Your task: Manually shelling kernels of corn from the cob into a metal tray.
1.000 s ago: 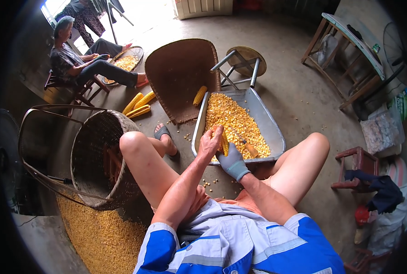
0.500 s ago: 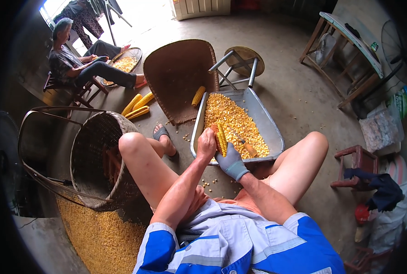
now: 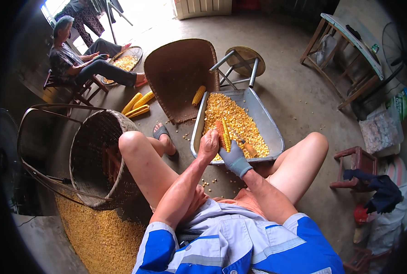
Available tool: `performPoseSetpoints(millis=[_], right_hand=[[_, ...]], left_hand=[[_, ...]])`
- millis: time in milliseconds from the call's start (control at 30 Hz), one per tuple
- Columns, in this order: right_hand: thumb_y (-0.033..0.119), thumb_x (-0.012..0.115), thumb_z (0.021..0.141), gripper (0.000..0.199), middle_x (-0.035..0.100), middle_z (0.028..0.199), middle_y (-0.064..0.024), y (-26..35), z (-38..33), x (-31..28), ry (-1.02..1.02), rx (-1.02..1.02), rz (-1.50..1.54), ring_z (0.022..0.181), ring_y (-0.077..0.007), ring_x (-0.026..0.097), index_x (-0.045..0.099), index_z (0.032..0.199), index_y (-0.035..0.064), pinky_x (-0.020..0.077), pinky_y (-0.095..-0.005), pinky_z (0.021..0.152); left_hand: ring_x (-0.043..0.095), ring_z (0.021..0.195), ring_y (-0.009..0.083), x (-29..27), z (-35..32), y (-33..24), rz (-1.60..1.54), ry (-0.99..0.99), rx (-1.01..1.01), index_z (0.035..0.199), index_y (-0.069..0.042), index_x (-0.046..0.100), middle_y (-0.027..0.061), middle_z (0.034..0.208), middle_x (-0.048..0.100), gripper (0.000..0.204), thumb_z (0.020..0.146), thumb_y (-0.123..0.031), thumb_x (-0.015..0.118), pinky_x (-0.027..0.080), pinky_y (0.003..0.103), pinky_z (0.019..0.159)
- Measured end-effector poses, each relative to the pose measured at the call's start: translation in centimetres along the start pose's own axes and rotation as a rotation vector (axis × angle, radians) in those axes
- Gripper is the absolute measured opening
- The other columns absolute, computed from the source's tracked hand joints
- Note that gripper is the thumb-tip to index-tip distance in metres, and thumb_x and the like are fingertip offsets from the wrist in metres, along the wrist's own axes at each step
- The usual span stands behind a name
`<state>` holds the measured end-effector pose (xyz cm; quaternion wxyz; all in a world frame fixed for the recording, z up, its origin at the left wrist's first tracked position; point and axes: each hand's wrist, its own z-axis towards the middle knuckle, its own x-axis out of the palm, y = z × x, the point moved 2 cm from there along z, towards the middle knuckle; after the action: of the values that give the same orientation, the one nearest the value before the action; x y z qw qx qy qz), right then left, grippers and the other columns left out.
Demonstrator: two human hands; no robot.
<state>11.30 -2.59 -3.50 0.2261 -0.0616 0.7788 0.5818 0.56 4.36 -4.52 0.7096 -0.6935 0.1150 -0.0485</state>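
Note:
A partly stripped corn cob [image 3: 223, 133] stands tilted over the near end of a grey metal tub [image 3: 276, 137]. Its left side is bare and reddish, while yellow kernels remain in rows on the right. My left hand [image 3: 209, 145], ungloved, is closed round the cob's lower left side. On the other side, my right hand [image 3: 234, 158] in a grey glove grips the cob's lower end. Loose corn kernels [image 3: 233, 114] fill much of the tub. A wooden-handled tool [image 3: 249, 148] lies on them, just right of my gloved hand.
A wicker basket [image 3: 82, 160] holding bare cobs stands by my left knee, beside a kernel heap [image 3: 103, 233]. Whole cobs [image 3: 138, 104] lie ahead, near a brown woven scoop [image 3: 178, 77] and a round stool [image 3: 244, 61]. Another person [image 3: 71, 59] sits at the far left.
The cob has turned, and more of its bare reddish side now faces me. Both my hands have shifted slightly to the right. The other person's hands have moved a little.

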Motion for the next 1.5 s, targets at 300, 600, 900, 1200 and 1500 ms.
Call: performPoseSetpoints(millis=[300,600,900,1200,1500], right_hand=[[0.036,0.066,0.078,0.049,0.063,0.093,-0.0266,1.3,-0.5,-0.6,-0.004,0.105,-0.186,0.091,-0.0413,0.062,0.049,0.105,-0.0014,0.0488,-0.0444,0.079],[0.035,0.064,0.078,0.051,0.062,0.093,-0.0306,0.2,0.1,-0.8,0.004,0.073,-0.138,0.091,-0.0434,0.061,0.048,0.105,-0.0045,0.0490,-0.0456,0.078],[0.036,0.063,0.078,0.048,0.063,0.091,-0.0296,-0.6,0.9,-0.7,-0.031,0.054,-0.038,0.090,-0.0409,0.063,0.052,0.100,-0.0051,0.0496,-0.0441,0.077],[0.036,0.064,0.080,0.044,0.064,0.077,-0.0161,1.5,0.4,-1.8,0.146,0.218,0.304,0.064,-0.0246,0.064,0.054,0.095,-0.0041,0.0504,-0.0354,0.056],[0.031,0.067,0.077,0.043,0.064,0.091,-0.0234,-1.9,2.0,-0.5,-0.016,0.009,-0.138,0.090,-0.0362,0.063,0.053,0.104,0.0004,0.0495,-0.0430,0.075]], left_hand=[[0.055,0.067,0.0161,0.5,-0.8,-1.8,0.157,0.134,-0.171,0.087,0.003,0.058,0.0099,0.072,0.060,0.045,0.089,-0.041,0.055,0.045,0.034,0.063],[0.053,0.065,0.0159,0.6,-0.7,-0.1,0.159,0.116,-0.013,0.084,0.002,0.055,0.0093,0.070,0.058,0.040,0.094,-0.035,0.046,0.044,0.034,0.061],[0.056,0.070,0.0167,1.3,-0.8,-1.3,0.058,0.148,-0.199,0.093,0.001,0.058,0.0097,0.077,0.062,0.046,0.090,-0.044,0.053,0.045,0.035,0.064],[0.049,0.063,0.0121,0.3,-0.1,1.4,-0.098,0.142,-0.059,0.084,0.000,0.056,0.0045,0.067,0.054,0.034,0.096,-0.030,0.046,0.043,0.032,0.058],[0.047,0.061,0.0057,1.4,-1.3,-2.7,0.005,0.255,-0.306,0.101,-0.004,0.057,-0.0018,0.074,0.054,0.035,0.089,-0.037,0.059,0.038,0.022,0.051]])
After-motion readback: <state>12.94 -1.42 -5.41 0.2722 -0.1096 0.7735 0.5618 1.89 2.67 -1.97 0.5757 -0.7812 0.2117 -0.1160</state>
